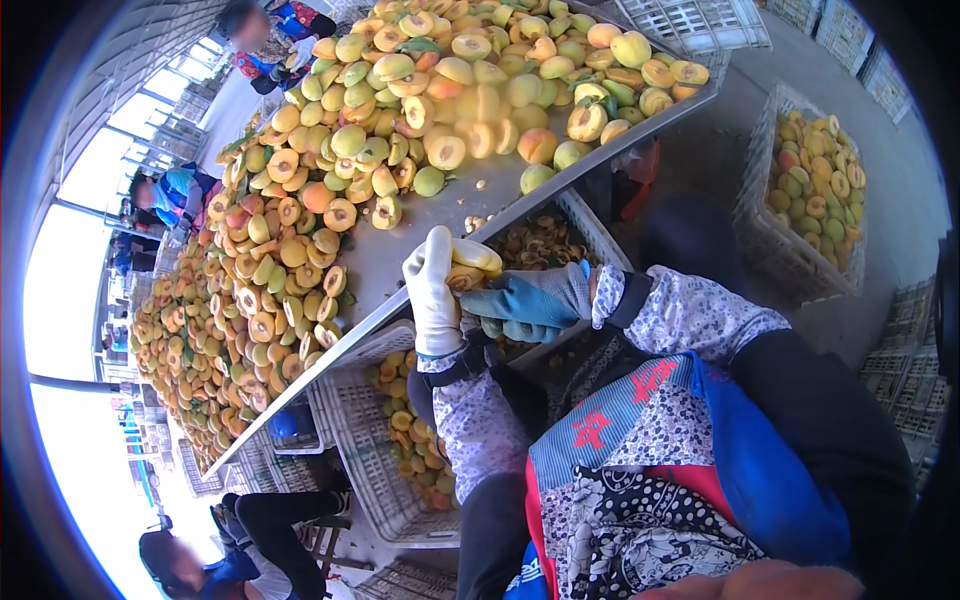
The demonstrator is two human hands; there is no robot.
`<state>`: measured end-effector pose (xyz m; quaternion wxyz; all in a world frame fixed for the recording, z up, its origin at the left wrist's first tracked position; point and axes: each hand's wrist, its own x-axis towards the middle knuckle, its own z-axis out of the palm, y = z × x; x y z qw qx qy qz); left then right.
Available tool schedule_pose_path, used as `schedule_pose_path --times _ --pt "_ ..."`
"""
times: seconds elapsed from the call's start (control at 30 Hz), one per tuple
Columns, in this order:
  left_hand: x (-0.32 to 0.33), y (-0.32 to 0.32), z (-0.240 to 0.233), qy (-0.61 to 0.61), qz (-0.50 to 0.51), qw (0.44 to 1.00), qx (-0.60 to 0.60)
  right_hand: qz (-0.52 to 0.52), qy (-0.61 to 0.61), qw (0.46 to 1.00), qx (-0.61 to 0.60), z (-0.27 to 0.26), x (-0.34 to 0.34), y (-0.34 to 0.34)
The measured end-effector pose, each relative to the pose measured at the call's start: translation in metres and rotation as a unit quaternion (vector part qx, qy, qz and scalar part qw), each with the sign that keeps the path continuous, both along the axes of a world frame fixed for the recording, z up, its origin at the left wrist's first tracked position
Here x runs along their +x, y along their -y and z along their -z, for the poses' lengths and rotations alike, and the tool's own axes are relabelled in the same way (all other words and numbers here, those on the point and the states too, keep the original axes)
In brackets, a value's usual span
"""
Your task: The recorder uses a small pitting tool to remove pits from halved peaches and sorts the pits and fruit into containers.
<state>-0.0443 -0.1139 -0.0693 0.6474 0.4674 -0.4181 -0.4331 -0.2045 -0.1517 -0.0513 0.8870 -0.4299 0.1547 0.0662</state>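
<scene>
My left hand, in a white glove with yellow-stained fingers, grips a piece of yellow stone fruit just off the table's near edge. Against that fruit presses my right hand, in a blue-grey glove with its fingers curled. Whether it also holds a tool is hidden. A metal-topped table bears a large heap of whole and halved stone fruit before me. Below my hands, a crate contains brown fruit scraps or pits.
A plastic crate of halved fruit stands below the table edge at left. Another fruit-filled crate is on the floor at right. Light pits lie near the table edge. Co-workers sit beyond the heap and at lower left.
</scene>
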Motion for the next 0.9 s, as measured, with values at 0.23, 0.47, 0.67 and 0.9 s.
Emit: schedule_pose_path --times 0.23,0.47,0.67,0.9 --pt "-0.015 0.003 0.000 -0.186 -0.048 0.980 -0.054 -0.149 0.125 0.976 0.095 0.055 0.011 0.018" --pt "-0.023 0.004 0.007 -0.107 -0.070 0.990 -0.065 0.024 0.077 0.991 0.108 0.037 -0.001 -0.003" --pt "-0.018 0.011 0.011 -0.249 -0.121 0.956 -0.096 0.016 -0.048 0.998 -0.033 0.021 -0.001 -0.005" --pt "0.021 -0.023 -0.005 -0.155 -0.240 0.948 -0.142 0.255 -0.074 0.744 -0.613 0.080 0.007 0.014"
